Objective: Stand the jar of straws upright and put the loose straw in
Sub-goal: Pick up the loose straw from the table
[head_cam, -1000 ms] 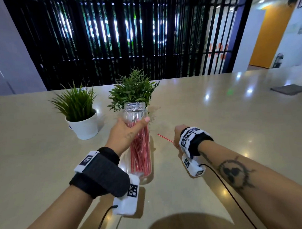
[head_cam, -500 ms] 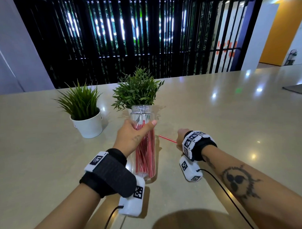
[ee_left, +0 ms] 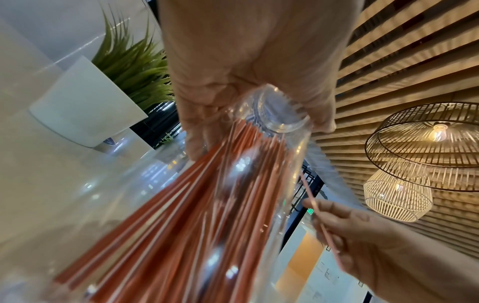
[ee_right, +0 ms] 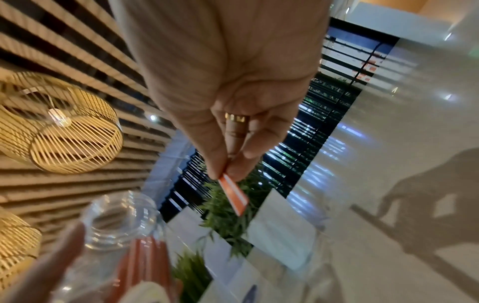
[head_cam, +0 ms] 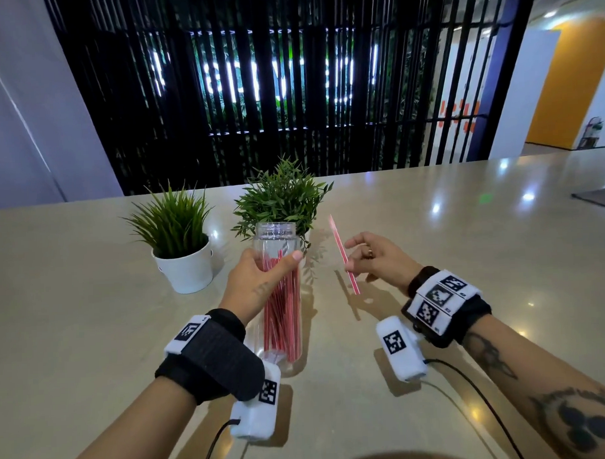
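A clear jar (head_cam: 277, 237) full of red straws (head_cam: 283, 309) stands upright on the beige table (head_cam: 91, 305). My left hand (head_cam: 261, 282) grips its upper part, thumb on the right side. In the left wrist view the jar (ee_left: 274, 121) shows its open mouth past my left hand (ee_left: 233, 92). My right hand (head_cam: 370, 258) pinches one loose red straw (head_cam: 343, 253) near its middle, held in the air to the right of the jar, its top end tilted toward the jar's mouth. The right wrist view shows my right hand (ee_right: 225, 172) pinching the straw (ee_right: 233, 194) above the jar (ee_right: 122, 217).
Two green plants stand behind the jar: a grassy plant (head_cam: 177, 233) in a white pot at the left, and a leafy plant (head_cam: 282, 195) right behind the jar. A dark mat (head_cam: 598, 198) lies at the far right edge. Cables trail from both wrist cameras.
My right hand has lifted the loose straw off the table and raised it to the right of the jar. The left hand stays on the upright jar.
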The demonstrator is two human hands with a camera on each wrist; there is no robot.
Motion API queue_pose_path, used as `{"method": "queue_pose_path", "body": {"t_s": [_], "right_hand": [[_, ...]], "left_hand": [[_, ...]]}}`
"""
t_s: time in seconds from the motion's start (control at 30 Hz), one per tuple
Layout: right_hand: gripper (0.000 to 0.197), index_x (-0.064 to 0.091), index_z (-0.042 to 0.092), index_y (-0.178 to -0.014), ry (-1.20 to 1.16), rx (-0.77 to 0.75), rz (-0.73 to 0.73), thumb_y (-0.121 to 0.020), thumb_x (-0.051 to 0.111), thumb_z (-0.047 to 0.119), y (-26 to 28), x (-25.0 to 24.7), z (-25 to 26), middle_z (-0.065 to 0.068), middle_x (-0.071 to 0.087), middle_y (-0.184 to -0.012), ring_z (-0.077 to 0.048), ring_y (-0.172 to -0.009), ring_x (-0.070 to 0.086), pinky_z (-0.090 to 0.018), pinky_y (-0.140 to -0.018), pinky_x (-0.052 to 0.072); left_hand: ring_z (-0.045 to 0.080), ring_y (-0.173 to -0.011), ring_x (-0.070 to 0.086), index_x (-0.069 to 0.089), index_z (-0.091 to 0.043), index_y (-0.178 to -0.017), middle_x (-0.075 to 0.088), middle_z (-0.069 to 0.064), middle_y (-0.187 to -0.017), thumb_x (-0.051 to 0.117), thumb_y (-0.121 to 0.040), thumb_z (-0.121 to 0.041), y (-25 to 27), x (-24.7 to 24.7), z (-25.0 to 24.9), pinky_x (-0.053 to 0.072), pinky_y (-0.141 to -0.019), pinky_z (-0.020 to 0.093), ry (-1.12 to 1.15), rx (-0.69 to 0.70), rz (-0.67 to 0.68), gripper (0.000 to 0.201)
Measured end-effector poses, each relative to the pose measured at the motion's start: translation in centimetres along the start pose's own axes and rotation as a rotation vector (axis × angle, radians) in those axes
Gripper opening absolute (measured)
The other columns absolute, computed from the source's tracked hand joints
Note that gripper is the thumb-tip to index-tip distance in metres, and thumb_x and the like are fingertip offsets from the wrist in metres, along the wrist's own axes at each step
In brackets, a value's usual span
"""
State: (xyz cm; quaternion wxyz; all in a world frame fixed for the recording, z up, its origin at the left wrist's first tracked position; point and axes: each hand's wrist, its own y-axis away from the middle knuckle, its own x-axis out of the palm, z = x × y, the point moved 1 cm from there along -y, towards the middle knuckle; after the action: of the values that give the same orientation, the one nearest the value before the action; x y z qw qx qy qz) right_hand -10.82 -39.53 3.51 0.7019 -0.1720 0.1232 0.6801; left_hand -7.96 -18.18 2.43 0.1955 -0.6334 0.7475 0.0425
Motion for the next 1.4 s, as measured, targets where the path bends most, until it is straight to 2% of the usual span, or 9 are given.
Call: {"method": "queue_pose_path", "body": {"t_s": [0.27, 0.47, 0.63, 0.8, 0.9, 1.07, 1.13, 1.27, 1.4], "right_hand": [[0.019, 0.052, 0.020, -0.073, -0.162, -0.180, -0.098, -0.087, 0.056, 0.008, 1.8, -1.6, 6.7, 0.001, 0.065, -0.075, 0.005, -0.056, 0.063, -0.013, -0.049, 0.045], [0.025, 0.056, 0.022, -0.066, -0.194, -0.281, -0.130, -0.090, 0.052, 0.015, 1.5, -0.9, 11.9, 0.003, 0.063, -0.075, -0.004, -0.063, 0.058, -0.016, -0.051, 0.041], [0.024, 0.058, 0.018, -0.062, -0.146, -0.325, -0.118, -0.085, 0.061, 0.012, 0.9, 0.3, 14.5, 0.003, 0.055, -0.073, -0.006, -0.071, 0.051, -0.021, -0.063, 0.042], [0.019, 0.063, 0.011, -0.065, 0.000, -0.367, -0.084, -0.083, 0.062, 0.009, 0.3, 2.2, 15.9, 0.007, 0.055, -0.067, 0.010, -0.054, 0.052, -0.003, -0.053, 0.040], [0.014, 0.066, 0.003, -0.072, 0.181, -0.374, -0.059, -0.082, 0.064, 0.012, 0.0, 3.6, 16.4, 0.000, 0.053, -0.066, -0.006, -0.064, 0.049, -0.019, -0.067, 0.042], [0.045, 0.054, 0.026, -0.037, 0.294, -0.312, 0.021, -0.078, 0.067, 0.013, -0.2, 5.3, 15.9, 0.008, 0.055, -0.059, -0.001, -0.057, 0.046, -0.026, -0.065, 0.038], [0.055, 0.051, 0.022, -0.025, 0.321, -0.287, 0.063, -0.078, 0.067, 0.014, -0.2, 5.6, 15.7, 0.008, 0.060, -0.055, 0.000, -0.056, 0.051, -0.026, -0.066, 0.039], [0.039, 0.062, -0.008, -0.061, 0.347, -0.275, 0.071, -0.080, 0.065, 0.026, -0.2, 5.8, 15.7, -0.033, 0.063, -0.109, -0.038, -0.103, 0.060, -0.046, -0.094, 0.048], [0.023, 0.071, 0.008, -0.095, 0.150, -0.376, -0.070, -0.082, 0.063, 0.026, 0.3, 4.8, 16.6, -0.012, 0.071, -0.104, -0.023, -0.101, 0.063, -0.036, -0.095, 0.049]], "left_hand": [[0.037, -0.100, 0.061, 0.049, -0.018, -0.091, 0.060, 0.013, -0.098, 0.066, -0.048, -0.077, 0.2, -1.0, -0.2, 0.049, -0.091, 0.056, 0.084, 0.005, 0.028, 0.075], [0.033, -0.100, 0.060, 0.049, -0.014, -0.102, 0.061, 0.021, -0.110, 0.062, -0.054, -0.061, 1.8, -2.2, -1.4, 0.048, -0.076, 0.033, 0.156, 0.070, 0.108, 0.068], [0.031, -0.103, 0.063, 0.045, -0.015, -0.113, 0.063, 0.017, -0.112, 0.064, -0.061, -0.055, 2.5, -3.6, -1.6, 0.050, -0.092, 0.048, 0.152, 0.117, 0.159, 0.068], [0.028, -0.104, 0.061, 0.045, -0.017, -0.111, 0.061, 0.017, -0.114, 0.064, -0.059, -0.058, 2.9, -4.3, -1.7, 0.050, -0.081, 0.033, 0.144, 0.150, 0.136, 0.069], [0.029, -0.105, 0.060, 0.045, -0.015, -0.112, 0.060, 0.018, -0.115, 0.064, -0.058, -0.057, 3.2, -4.4, -1.8, 0.050, -0.082, 0.030, 0.160, 0.143, 0.133, 0.072], [0.026, -0.106, 0.060, 0.045, -0.019, -0.114, 0.060, 0.014, -0.115, 0.065, -0.060, -0.057, 3.5, -4.8, -1.7, 0.049, -0.094, 0.043, 0.167, 0.150, 0.123, 0.068], [0.025, -0.106, 0.059, 0.046, -0.023, -0.113, 0.060, 0.010, -0.115, 0.065, -0.061, -0.058, 3.5, -4.9, -1.6, 0.048, -0.095, 0.044, 0.161, 0.155, 0.107, 0.065], [0.021, -0.106, 0.060, 0.046, -0.024, -0.115, 0.061, 0.005, -0.115, 0.065, -0.060, -0.059, 3.6, -5.3, -1.6, 0.050, -0.091, 0.040, 0.170, 0.155, 0.097, 0.068], [0.017, -0.100, 0.062, 0.046, -0.022, -0.112, 0.062, 0.004, -0.109, 0.063, -0.059, -0.059, 3.6, -5.5, -1.7, 0.050, -0.080, 0.028, 0.160, 0.165, 0.097, 0.067]]}}
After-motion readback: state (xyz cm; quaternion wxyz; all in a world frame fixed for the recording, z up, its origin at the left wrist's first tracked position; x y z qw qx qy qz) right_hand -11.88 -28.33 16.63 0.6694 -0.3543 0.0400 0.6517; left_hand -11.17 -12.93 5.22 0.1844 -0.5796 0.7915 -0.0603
